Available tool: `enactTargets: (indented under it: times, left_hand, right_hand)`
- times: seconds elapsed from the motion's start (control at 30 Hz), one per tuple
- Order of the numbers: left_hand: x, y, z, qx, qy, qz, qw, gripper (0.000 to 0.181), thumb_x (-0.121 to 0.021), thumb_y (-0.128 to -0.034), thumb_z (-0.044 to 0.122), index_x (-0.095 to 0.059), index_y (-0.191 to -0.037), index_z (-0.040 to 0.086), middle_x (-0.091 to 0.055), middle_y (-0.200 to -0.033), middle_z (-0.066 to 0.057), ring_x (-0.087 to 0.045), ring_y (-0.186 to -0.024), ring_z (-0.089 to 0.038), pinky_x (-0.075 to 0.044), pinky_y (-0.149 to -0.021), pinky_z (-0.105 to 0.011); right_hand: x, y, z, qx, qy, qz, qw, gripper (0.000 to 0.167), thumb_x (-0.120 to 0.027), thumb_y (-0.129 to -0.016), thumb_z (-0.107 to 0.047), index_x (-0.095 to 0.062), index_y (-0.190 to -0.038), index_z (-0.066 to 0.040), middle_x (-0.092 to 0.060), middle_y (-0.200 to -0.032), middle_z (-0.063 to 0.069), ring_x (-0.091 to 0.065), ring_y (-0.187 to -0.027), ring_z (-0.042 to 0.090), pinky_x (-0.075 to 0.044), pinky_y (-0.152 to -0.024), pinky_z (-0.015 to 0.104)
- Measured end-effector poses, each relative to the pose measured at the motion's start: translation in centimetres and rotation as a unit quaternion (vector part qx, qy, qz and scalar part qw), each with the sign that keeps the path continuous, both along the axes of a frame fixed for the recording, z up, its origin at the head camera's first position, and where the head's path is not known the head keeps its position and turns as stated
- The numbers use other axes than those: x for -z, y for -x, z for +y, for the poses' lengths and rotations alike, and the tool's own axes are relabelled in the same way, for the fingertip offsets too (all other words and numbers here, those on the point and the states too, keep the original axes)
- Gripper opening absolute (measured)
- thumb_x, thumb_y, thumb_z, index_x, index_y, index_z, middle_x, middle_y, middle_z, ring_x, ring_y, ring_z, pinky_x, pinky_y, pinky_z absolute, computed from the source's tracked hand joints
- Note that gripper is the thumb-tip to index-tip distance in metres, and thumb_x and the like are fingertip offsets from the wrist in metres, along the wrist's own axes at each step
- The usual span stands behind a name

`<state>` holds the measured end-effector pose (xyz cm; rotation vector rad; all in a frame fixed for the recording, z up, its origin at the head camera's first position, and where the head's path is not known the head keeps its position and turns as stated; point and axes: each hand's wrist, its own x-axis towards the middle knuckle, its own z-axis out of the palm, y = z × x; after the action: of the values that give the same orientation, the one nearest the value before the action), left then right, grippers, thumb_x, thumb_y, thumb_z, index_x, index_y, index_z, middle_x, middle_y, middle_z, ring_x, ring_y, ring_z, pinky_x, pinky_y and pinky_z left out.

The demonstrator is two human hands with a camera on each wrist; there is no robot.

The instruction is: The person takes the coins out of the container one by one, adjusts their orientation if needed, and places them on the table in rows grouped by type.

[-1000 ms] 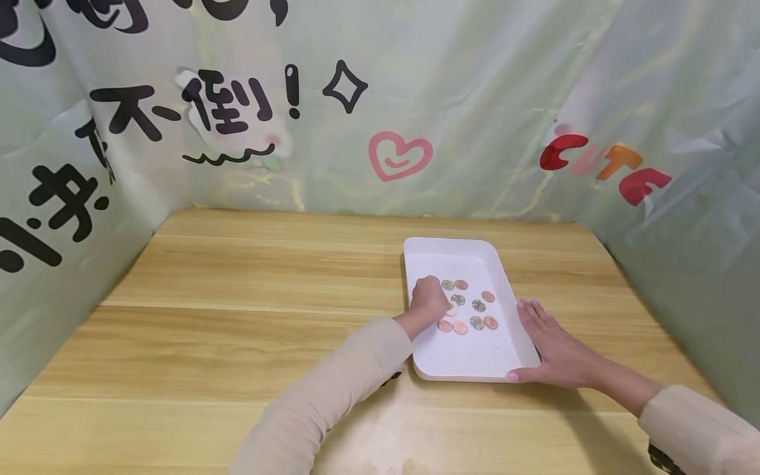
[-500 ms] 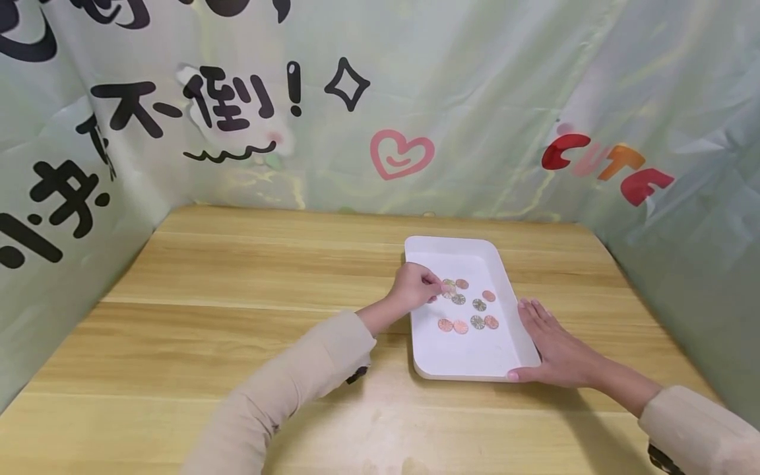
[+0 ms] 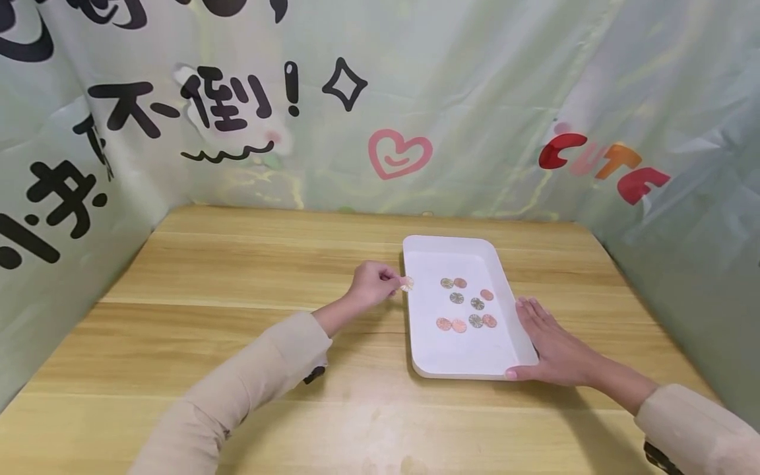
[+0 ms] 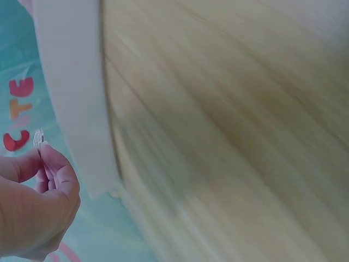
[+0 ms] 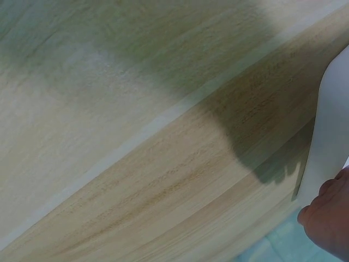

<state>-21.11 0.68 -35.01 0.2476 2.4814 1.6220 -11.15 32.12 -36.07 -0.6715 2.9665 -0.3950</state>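
My left hand (image 3: 373, 282) pinches a pale gold coin (image 3: 408, 284) by its edge, over the left rim of the white tray (image 3: 457, 359). In the left wrist view the coin (image 4: 38, 137) stands on edge between thumb and fingertips of the left hand (image 4: 41, 199). Several copper-coloured coins (image 3: 459, 326) and dull brassy coins (image 3: 456, 298) lie flat inside the tray, mostly in touching pairs. My right hand (image 3: 561, 348) rests with straight fingers along the tray's right wall, thumb at the near right corner. Only part of the right hand (image 5: 330, 218) shows in the right wrist view.
The tray stands right of centre on a wooden table (image 3: 255, 277). Bare wood stretches to the tray's left. A pale green printed curtain (image 3: 475, 119) with lettering and a heart hangs behind the table and at both sides.
The left hand has lifted the pale gold coin from among the others and carried it left to the tray's rim. The right hand, tray and remaining coins have stayed put.
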Motion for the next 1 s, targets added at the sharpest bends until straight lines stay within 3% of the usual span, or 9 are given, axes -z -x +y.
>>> enactTargets:
  times: [0.2,0.4,0.63,0.83,1.0]
  left_hand:
    - [1.5,1.0,-1.7,-0.015,0.039,-0.008,0.9991,0.014,-0.065,-0.085,0.007,-0.068,-0.077,-0.004,-0.066,-0.066,-0.013,-0.053,-0.053,-0.011,-0.039,-0.046,-0.014]
    - [2.9,1.9,-2.7,-0.03,0.091,-0.032,0.9949,0.017,-0.066,-0.0834,0.007,-0.067,-0.069,-0.003,-0.064,-0.059,-0.009,-0.048,-0.046,-0.007,-0.039,-0.045,-0.014]
    - [2.9,2.5,-2.9,-0.03,0.125,-0.056,0.9901,0.029,-0.067,-0.0827,0.005,-0.059,-0.056,0.0,-0.07,-0.071,-0.015,-0.039,-0.039,-0.006,-0.031,-0.038,-0.013]
    - [3.0,2.5,-2.4,-0.045,0.14,-0.052,0.9877,0.04,-0.069,-0.0813,0.007,-0.053,-0.045,0.006,-0.053,-0.043,-0.003,-0.03,-0.034,-0.006,-0.026,-0.035,-0.014]
    - [3.0,2.5,-2.1,-0.061,0.161,-0.05,0.9839,0.046,-0.071,-0.0812,0.011,-0.046,-0.042,0.009,-0.037,-0.036,0.005,-0.028,-0.035,-0.005,-0.024,-0.035,-0.015]
  right_hand:
    - [-0.1,0.1,-0.2,0.002,0.002,-0.007,1.0,0.115,-0.071,-0.071,-0.054,-0.012,-0.141,0.015,-0.015,-0.147,0.036,-0.003,-0.142,0.041,0.018,-0.098,0.001]
    - [0.0,0.0,-0.1,0.008,0.007,-0.017,0.9998,0.115,-0.071,-0.071,-0.053,-0.011,-0.142,0.014,-0.014,-0.147,0.036,-0.002,-0.141,0.042,0.017,-0.096,-0.001]
    - [-0.1,0.0,-0.1,0.003,0.006,-0.014,0.9999,0.116,-0.071,-0.071,-0.053,-0.009,-0.142,0.014,-0.014,-0.147,0.036,-0.002,-0.142,0.041,0.018,-0.096,0.0]
    - [-0.1,0.0,-0.1,0.002,0.003,-0.014,0.9999,0.116,-0.071,-0.071,-0.054,-0.009,-0.142,0.014,-0.013,-0.147,0.036,0.0,-0.142,0.04,0.018,-0.097,0.001]
    - [-0.2,0.0,-0.2,0.001,0.002,-0.011,0.9999,0.115,-0.071,-0.071,-0.054,-0.011,-0.141,0.016,-0.014,-0.146,0.038,-0.002,-0.141,0.042,0.018,-0.098,0.001]
